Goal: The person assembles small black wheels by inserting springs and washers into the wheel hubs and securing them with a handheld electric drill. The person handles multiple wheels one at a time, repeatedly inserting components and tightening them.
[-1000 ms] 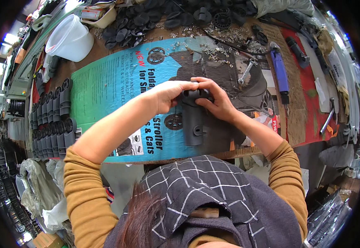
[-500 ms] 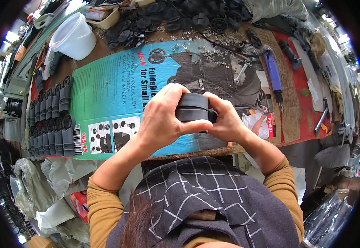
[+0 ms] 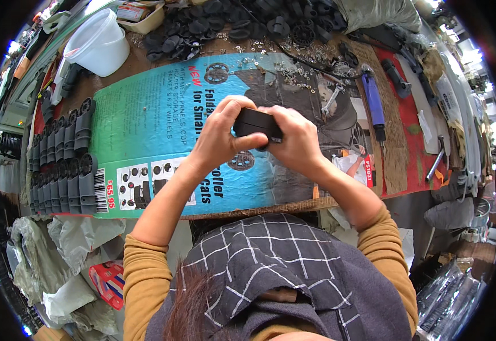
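A black plastic wheel part is held up between both my hands over the middle of the printed cardboard sheet. My left hand grips its left side, thumb across the near face and fingers over the top. On the opposite side my right hand is closed round it, the fingertips partly hidden behind the part. Two rows of dark grey wheel housings stand at the sheet's left end.
Loose black plastic parts are heaped at the back, with small metal nuts scattered before them. A white bucket stands back left. To the right lie a wrench, a purple electric screwdriver and a hammer.
Both hands have lifted slightly away from me and turned the wheel part, so its round rims no longer show and a flatter, angular side does.
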Available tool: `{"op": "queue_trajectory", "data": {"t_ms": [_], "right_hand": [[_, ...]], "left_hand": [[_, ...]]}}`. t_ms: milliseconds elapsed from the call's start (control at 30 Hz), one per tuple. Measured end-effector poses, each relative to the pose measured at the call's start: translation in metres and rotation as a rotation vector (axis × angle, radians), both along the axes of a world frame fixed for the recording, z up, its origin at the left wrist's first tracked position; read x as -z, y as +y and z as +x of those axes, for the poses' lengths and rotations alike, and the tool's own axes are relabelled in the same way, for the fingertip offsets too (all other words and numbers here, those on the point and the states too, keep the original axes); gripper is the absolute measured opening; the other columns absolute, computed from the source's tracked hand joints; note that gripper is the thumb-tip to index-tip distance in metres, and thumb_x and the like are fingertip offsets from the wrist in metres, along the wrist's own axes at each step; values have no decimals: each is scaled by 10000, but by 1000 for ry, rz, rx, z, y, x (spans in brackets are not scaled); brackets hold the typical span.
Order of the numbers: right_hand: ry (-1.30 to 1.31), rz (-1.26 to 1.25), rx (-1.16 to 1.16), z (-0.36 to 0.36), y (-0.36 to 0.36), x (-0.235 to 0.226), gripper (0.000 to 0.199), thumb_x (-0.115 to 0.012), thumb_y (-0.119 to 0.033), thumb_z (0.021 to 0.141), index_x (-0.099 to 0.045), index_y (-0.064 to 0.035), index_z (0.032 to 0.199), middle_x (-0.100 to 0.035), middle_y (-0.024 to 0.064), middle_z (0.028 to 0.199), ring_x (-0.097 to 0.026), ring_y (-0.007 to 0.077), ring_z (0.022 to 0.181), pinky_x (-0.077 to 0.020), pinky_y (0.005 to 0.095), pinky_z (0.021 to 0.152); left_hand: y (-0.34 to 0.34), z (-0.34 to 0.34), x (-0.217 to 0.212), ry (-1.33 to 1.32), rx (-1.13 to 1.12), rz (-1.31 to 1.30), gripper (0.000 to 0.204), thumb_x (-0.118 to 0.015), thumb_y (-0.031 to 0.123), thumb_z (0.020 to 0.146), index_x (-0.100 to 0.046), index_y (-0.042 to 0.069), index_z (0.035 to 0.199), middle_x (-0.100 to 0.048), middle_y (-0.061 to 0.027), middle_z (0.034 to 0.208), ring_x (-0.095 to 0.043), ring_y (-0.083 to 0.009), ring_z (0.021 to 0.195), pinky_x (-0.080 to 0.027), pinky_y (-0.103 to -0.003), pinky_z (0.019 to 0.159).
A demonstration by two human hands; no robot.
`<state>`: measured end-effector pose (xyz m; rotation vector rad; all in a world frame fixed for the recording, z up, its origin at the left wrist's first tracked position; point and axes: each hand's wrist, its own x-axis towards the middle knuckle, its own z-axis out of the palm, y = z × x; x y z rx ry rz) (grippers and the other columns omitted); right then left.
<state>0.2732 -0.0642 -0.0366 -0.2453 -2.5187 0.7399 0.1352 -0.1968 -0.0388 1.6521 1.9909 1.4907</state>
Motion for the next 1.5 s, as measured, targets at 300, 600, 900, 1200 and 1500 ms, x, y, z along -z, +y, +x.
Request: {"op": "queue_trajectory", "data": {"t_ms": [300, 600, 900, 1200, 1500], "right_hand": [[-17, 582, 164, -3, -46, 41, 282, -591, -102, 810, -649, 41, 1046, -610, 146, 1090, -597, 252, 865, -506, 331, 733], [-284, -970, 37, -21, 16, 35, 358, -561, -228, 988, -563, 4, 1260, -634, 62, 1045, -592, 87, 882, -510, 262, 763], [-550, -1368, 13, -22, 32, 31, 433, -513, -335, 1005, -537, -27, 1308, -624, 30, 1059, -588, 84, 907, -507, 263, 757], [-637, -1342, -16, -27, 35, 18, 418, -537, -315, 994, -525, -34, 1304, -616, 52, 1107, -601, 108, 933, -538, 286, 770], [-718, -1161, -46, -30, 48, 20, 295, -597, -241, 957, -653, 5, 1109, -667, 62, 911, -636, 113, 832, -530, 273, 685]], "left_hand": [[5, 37, 63, -346, -315, 5, 753, -518, 498, 958, -349, -111, 1368, -407, -288, 1364, -393, -390, 1286, -303, -436, 1092], [14, 16, 60, -252, -286, -89, 635, -780, 437, 753, -530, 22, 1163, -576, -189, 1113, -581, -359, 1016, -488, -417, 861], [17, 13, 62, -210, -211, -38, 653, -849, 257, 670, -541, 49, 1207, -553, -162, 1207, -551, -316, 1113, -452, -383, 952], [16, 3, 59, -368, -34, -55, 552, -834, 208, 677, -584, 42, 1141, -568, -151, 1174, -544, -315, 1119, -448, -396, 960], [16, 6, 52, -338, -76, -86, 490, -815, 189, 691, -587, 42, 1099, -591, -132, 1100, -558, -304, 1055, -457, -378, 927]]}}
